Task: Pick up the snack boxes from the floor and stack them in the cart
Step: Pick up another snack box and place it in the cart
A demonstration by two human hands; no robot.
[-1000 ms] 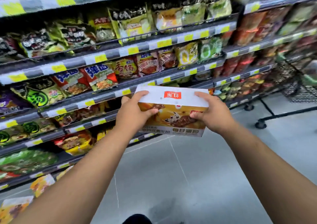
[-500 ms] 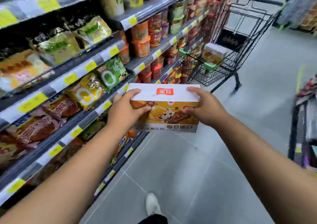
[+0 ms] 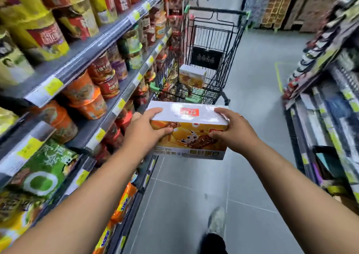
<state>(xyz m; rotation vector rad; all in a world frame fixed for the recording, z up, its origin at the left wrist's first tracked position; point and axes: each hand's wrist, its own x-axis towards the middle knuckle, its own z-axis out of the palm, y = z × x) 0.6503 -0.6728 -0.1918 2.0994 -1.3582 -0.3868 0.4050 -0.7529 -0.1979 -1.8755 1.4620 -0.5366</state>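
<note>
I hold an orange and white snack box (image 3: 189,131) level in front of me at chest height. My left hand (image 3: 144,132) grips its left end, thumb over the front face. My right hand (image 3: 236,131) grips its right end, fingers on the white top. Straight ahead stands a black wire shopping cart (image 3: 210,40) with green corner guards, close to the left shelves. Another snack box (image 3: 192,76) of the same kind stands inside the cart's basket.
Shelves (image 3: 93,45) packed with noodle cups and snack bags line the left side of the aisle. A second shelf unit (image 3: 328,102) stands on the right. Grey tiled floor (image 3: 252,90) runs between them to the cart. My shoe (image 3: 216,221) shows at the bottom.
My view has swung right from the snack shelves to face down the aisle, and the cart is now straight ahead and nearer. Both hands keep the same grip on the box.
</note>
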